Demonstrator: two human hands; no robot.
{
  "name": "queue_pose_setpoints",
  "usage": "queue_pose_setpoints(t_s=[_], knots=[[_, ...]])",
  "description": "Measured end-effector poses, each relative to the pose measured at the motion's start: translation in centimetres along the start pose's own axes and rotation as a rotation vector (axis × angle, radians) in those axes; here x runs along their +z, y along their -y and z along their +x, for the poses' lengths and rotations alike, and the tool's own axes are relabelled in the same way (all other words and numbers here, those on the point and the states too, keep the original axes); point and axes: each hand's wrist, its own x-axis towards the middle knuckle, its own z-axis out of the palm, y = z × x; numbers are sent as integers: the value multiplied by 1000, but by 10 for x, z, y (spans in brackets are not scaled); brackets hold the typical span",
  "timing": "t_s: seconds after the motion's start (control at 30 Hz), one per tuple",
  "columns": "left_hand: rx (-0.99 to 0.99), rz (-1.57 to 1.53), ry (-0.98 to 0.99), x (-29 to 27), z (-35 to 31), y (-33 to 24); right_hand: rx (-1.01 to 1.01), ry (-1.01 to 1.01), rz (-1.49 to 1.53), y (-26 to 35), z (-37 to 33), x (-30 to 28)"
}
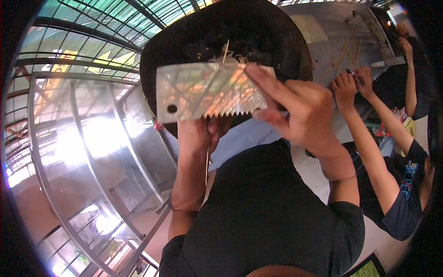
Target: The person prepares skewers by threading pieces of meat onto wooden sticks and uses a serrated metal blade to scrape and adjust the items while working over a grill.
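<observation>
My right hand (300, 106) grips the right end of a flat, shiny metal notched spreader (207, 92), index finger along its top edge and thumb underneath. A row of pointed teeth runs along its lower edge, and a dark hole sits in its left corner. Just below and behind the spreader is my left hand (196, 134), its fingers partly covered by the metal. The hand is closed around a thin wooden stick (207, 161) whose lower end shows along my wrist. A thin pale tip (226, 51) rises above the spreader, seemingly of the same stick; the middle is hidden.
Beyond my hands lies a large round black basin (175, 37) with scraps in it. At right, a co-worker's hands (353, 85) are over a grey surface (295, 14) with thin sticks (348, 51). A metal-framed glass cabinet (78, 138) stands at left.
</observation>
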Motion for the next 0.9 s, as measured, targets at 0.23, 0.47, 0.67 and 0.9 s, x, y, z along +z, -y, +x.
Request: queue_pose_setpoints(t_s=[0.23, 0.47, 0.67, 0.9], knots=[[7, -167, 59, -9, 9, 6, -53, -23, -96, -5, -3, 3], [-16, -205, -15, 3, 10, 4, -68, 15, -160, 3, -3, -4], [-18, 119, -263, 21, -10, -3, -52, -40, -184, -2, -1, 0], [-37, 224, -123, 21, -5, -4, -74, -47, -170, -4, -1, 0]])
